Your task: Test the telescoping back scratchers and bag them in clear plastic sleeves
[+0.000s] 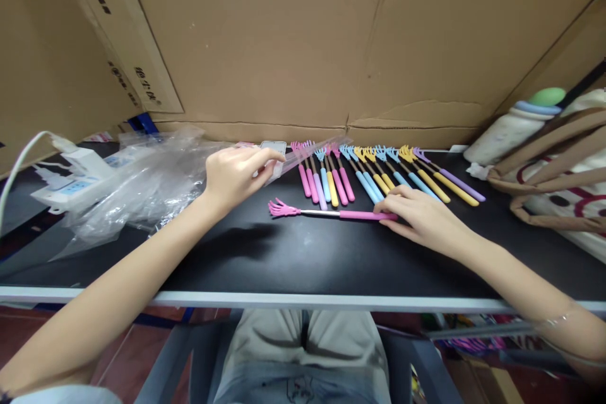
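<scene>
A clear plastic sleeve (303, 155) is pinched in my left hand (241, 175), raised above the table and slanting up to the right. My right hand (420, 214) grips the handle end of a pink back scratcher (362, 215), whose pink hand-shaped head points left. Behind it lie several more back scratchers in a row, among them a yellow one (332, 189), a blue one (367, 186) and a purple one (461, 184). Their heads face the cardboard at the back.
Crumpled clear plastic bags (156, 183) lie on the left beside a white power strip (78, 186). A phone-like object (273, 146) rests at the back. On the right are a white bottle (509, 129) and a bag with tan handles (568, 183). A cardboard wall (284, 44) stands behind the black table (303, 265).
</scene>
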`<state>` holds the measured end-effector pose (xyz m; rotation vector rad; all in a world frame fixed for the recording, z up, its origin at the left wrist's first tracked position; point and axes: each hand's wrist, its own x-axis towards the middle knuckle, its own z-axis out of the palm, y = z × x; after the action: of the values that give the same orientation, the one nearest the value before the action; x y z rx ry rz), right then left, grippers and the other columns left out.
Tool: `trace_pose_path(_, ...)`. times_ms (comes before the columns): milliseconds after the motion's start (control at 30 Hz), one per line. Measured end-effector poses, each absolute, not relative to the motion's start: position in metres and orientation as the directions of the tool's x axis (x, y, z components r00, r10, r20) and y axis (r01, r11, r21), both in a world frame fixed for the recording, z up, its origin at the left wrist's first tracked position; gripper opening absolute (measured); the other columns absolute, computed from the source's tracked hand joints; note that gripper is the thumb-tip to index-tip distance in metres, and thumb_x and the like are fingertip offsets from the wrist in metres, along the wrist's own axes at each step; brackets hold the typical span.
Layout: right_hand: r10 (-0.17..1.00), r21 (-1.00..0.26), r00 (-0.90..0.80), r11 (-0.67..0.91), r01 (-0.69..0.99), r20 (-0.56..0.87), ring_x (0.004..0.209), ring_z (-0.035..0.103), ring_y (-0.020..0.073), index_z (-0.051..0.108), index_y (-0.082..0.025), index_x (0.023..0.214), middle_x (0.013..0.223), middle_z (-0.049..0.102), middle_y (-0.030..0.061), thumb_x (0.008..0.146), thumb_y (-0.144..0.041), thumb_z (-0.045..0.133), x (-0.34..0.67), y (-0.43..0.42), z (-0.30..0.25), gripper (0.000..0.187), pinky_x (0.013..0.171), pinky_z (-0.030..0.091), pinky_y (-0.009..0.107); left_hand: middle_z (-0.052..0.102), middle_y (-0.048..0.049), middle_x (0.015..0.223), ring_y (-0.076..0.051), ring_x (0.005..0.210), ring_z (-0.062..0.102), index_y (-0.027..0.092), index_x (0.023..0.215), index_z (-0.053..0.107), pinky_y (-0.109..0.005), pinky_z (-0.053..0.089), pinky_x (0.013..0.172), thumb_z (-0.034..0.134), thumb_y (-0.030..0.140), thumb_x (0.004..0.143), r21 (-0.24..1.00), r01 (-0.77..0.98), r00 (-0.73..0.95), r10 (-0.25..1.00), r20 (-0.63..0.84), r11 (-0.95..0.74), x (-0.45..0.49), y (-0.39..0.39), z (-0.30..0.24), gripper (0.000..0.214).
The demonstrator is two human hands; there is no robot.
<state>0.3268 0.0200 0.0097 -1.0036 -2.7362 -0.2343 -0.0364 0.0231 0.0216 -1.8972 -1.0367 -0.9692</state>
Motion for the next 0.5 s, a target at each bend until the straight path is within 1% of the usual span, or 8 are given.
trace_pose_path(100, 0.645, -0.009, -0.725, 0.748, 0.663, 0.242, 0.094, 0.054, 0.0206, 0.062, -0.023, 0.095, 0.095, 0.064, 0.0083, 0.093, -0.041, 0.046, 0.344, 0.036, 0.021, 0.024, 0.079, 0.043, 0.033, 0.072, 0.0068, 0.067, -0.011, 0.060, 0.066, 0.030, 0.083, 0.071, -0.024, 0.035, 0.049, 0.055, 0.018, 0.083, -0.250, 0.889, 0.383, 0.320, 0.867, -0.384, -0.036, 0.023, 0.021, 0.020)
trace_pose_path(167, 0.702, -0.034, -0.646, 0.685, 0.728, 0.299, 0.097, 0.054, 0.0219, 0.063, -0.021, 0.099, 0.097, 0.066, 0.0109, 0.092, -0.042, 0.048, 0.364, 0.057, 0.030, 0.026, 0.085, 0.042, 0.034, 0.071, 0.0066, 0.065, -0.011, 0.058, 0.065, 0.030, 0.083, 0.071, -0.024, 0.036, 0.049, 0.055, 0.019, 0.083, -0.247, 0.892, 0.379, 0.328, 0.865, -0.379, -0.035, 0.023, 0.021, 0.020)
trace_pose_path(233, 0.797, -0.015, -0.482, 0.523, 0.852, 0.363, 0.103, 0.053, 0.0238, 0.064, -0.017, 0.101, 0.104, 0.066, 0.0151, 0.091, -0.038, 0.050, 0.389, 0.084, 0.036, 0.028, 0.090, 0.039, 0.035, 0.071, 0.0061, 0.064, -0.011, 0.057, 0.065, 0.030, 0.083, 0.072, -0.024, 0.036, 0.050, 0.054, 0.020, 0.084, -0.247, 0.893, 0.381, 0.339, 0.860, -0.376, -0.034, 0.022, 0.021, 0.020)
trace_pose_path(300, 0.897, -0.027, -0.288, 0.314, 0.949, 0.334, 0.114, 0.049, 0.0260, 0.063, -0.011, 0.113, 0.118, 0.062, 0.0194, 0.090, -0.036, 0.053, 0.414, 0.112, 0.036, 0.036, 0.098, 0.034, 0.036, 0.071, 0.0054, 0.063, -0.011, 0.056, 0.065, 0.030, 0.083, 0.072, -0.023, 0.035, 0.049, 0.053, 0.021, 0.085, -0.253, 0.890, 0.388, 0.340, 0.857, -0.378, -0.033, 0.022, 0.020, 0.021)
trace_pose_path(333, 0.917, -0.045, -0.232, 0.260, 0.965, 0.325, 0.116, 0.049, 0.0269, 0.062, -0.006, 0.118, 0.122, 0.060, 0.0230, 0.090, -0.033, 0.053, 0.425, 0.125, 0.034, 0.040, 0.100, 0.032, 0.036, 0.070, 0.0052, 0.062, -0.011, 0.055, 0.064, 0.030, 0.084, 0.072, -0.023, 0.035, 0.048, 0.053, 0.021, 0.085, -0.259, 0.887, 0.395, 0.335, 0.856, -0.383, -0.033, 0.022, 0.020, 0.021)
trace_pose_path(367, 0.931, -0.062, -0.202, 0.231, 0.971, 0.306, 0.115, 0.052, 0.0263, 0.060, -0.002, 0.121, 0.123, 0.059, 0.0251, 0.090, -0.029, 0.052, 0.434, 0.135, 0.030, 0.042, 0.099, 0.034, 0.034, 0.069, 0.0051, 0.060, -0.011, 0.054, 0.064, 0.030, 0.084, 0.072, -0.023, 0.034, 0.047, 0.052, 0.021, 0.086, -0.263, 0.884, 0.399, 0.331, 0.855, -0.387, -0.033, 0.022, 0.020, 0.022)
trace_pose_path(433, 0.952, -0.094, -0.159, 0.189, 0.977, 0.262, 0.111, 0.057, 0.0247, 0.059, 0.003, 0.124, 0.122, 0.060, 0.0264, 0.089, -0.025, 0.054, 0.446, 0.147, 0.020, 0.045, 0.093, 0.039, 0.031, 0.067, 0.0052, 0.055, -0.010, 0.053, 0.063, 0.030, 0.085, 0.072, -0.023, 0.033, 0.046, 0.052, 0.022, 0.086, -0.261, 0.881, 0.402, 0.333, 0.853, -0.396, -0.032, 0.023, 0.019, 0.023)
trace_pose_path(500, 0.957, -0.113, -0.119, 0.153, 0.982, 0.265, 0.108, 0.060, 0.0222, 0.061, 0.000, 0.124, 0.120, 0.062, 0.0241, 0.088, -0.025, 0.056, 0.451, 0.150, 0.009, 0.044, 0.087, 0.042, 0.027, 0.064, 0.0053, 0.052, -0.011, 0.051, 0.062, 0.030, 0.085, 0.073, -0.023, 0.032, 0.047, 0.051, 0.022, 0.085, -0.247, 0.881, 0.397, 0.347, 0.850, -0.403, -0.032, 0.024, 0.019, 0.024)
